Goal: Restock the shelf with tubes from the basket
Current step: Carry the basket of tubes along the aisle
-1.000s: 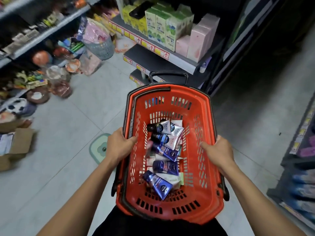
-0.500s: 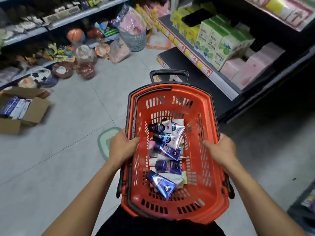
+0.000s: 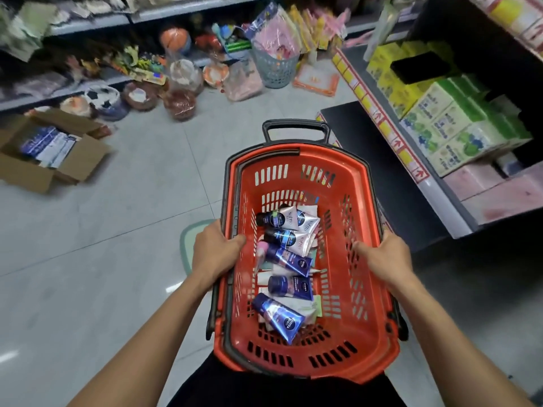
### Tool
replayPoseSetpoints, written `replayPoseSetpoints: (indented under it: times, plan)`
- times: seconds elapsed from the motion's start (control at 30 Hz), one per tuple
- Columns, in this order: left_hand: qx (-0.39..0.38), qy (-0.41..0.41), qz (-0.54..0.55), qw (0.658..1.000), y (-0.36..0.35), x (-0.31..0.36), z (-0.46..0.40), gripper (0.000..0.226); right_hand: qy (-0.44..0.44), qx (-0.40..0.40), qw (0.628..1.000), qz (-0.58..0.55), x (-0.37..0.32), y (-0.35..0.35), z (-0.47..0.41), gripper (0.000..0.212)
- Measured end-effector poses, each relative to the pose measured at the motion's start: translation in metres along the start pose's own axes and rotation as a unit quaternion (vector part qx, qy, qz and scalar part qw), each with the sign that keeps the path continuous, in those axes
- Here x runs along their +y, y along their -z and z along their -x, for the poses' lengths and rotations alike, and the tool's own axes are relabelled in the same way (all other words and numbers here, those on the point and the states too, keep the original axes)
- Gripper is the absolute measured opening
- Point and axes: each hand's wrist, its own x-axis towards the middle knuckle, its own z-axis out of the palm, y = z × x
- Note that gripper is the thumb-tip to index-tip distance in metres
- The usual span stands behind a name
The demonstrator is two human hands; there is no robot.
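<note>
**Basket swings toward the shelf**

Since a second ago the view has turned: the shelf (image 3: pixel 382 133) of green cartons now sits at right, the cardboard box (image 3: pixel 53 154) nearer. The left hand (image 3: pixel 216 251) and right hand (image 3: pixel 385 258) still grip the red basket (image 3: pixel 364 342) rims. Blue and white tubes (image 3: pixel 289 259) lie piled lengthwise inside.

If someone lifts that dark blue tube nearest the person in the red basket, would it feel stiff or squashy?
The dark blue plastic tube probably squashes somewhat: it tapers to a flat crimped end. Its glossy skin may be slippery. It likely won't roll far, lying flat on other packs in the red plastic basket.
</note>
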Motion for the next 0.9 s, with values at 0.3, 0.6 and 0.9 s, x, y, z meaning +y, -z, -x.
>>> replayPoseSetpoints:
  times: [0.3,0.6,0.9]
  plan:
    - [0.062,0.066,0.026,0.996,-0.005,0.028,-0.02,0.031,0.064,-0.065,0.995,0.041,-0.033,-0.003,-0.084,0.026]
    - [0.164,0.107,0.057,0.979,-0.047,0.082,-0.027,0.024,0.14,-0.117,0.981,0.067,-0.062,0.025,-0.183,0.031]
    - [0.189,0.135,0.066,0.97,-0.073,0.105,-0.037,0.026,0.145,-0.161,0.975,0.052,-0.071,0.037,-0.225,0.026]
